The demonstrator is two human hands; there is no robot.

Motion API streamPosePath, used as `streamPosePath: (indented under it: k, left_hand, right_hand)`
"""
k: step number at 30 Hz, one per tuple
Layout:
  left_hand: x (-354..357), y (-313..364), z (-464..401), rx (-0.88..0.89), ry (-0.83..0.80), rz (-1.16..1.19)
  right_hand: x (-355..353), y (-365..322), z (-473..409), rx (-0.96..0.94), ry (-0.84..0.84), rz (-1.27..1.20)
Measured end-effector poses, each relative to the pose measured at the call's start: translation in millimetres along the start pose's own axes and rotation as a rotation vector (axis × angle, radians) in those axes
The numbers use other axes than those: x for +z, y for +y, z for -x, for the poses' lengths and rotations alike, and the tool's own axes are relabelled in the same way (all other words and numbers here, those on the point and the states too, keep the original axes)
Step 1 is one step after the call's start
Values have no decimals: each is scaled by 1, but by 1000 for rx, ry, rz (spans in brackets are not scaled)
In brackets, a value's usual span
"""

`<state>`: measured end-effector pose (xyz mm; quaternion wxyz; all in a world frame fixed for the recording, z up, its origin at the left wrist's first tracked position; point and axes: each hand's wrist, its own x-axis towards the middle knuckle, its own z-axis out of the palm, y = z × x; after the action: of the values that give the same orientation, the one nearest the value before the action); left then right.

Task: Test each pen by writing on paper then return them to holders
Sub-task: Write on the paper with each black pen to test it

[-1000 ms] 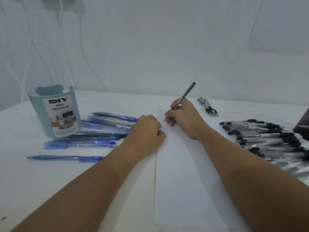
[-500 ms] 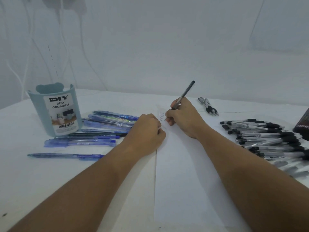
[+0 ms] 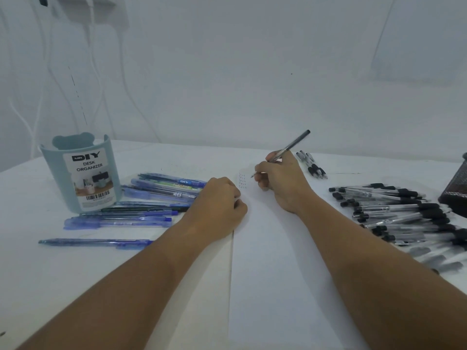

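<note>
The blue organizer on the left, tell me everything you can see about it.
The organizer is a pale teal, plastic-looking cup standing upright on the white table. A bear-eared tab rises from its back rim. Its white label reads DIY DESK ORGANIZER, with a photo and barcode. Blue pens lie against its base. Neither hand touches it. Its inside is hidden.

left hand (image 3: 217, 200): bare, no ring or watch visible
right hand (image 3: 280, 183): bare, no ring or watch visible
forearms: both uncovered up to the frame edge, no sleeve in view
</note>
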<state>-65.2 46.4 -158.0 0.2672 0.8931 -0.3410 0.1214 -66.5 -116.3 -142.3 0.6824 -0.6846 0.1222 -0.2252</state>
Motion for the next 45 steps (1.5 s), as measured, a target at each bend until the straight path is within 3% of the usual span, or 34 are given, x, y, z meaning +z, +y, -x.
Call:
streamPosePath:
  k: [6,13,27,32,40,45]
  left_hand:
    - [0,1,-1,-1,-9,27]
    - [-2,-1,1,-1,-17,33]
    - [-8,4,6,13,-52,75]
    - [-4,3,3,41,-13,89]
    - [-1,1,0,92,-31,166]
    - [-1,1,0,106,-54,177]
  right_hand:
    - [-8,-14,0,-26,161,-135]
    - [-17,-27,7,61,156,-185]
    - [-24,-46,7,27,206,-228]
    - [-59,-76,-27,126,304,82]
    - [-108,-64,-55,84,422,1049]
    - [-117,-48,-64,102,381,1233]
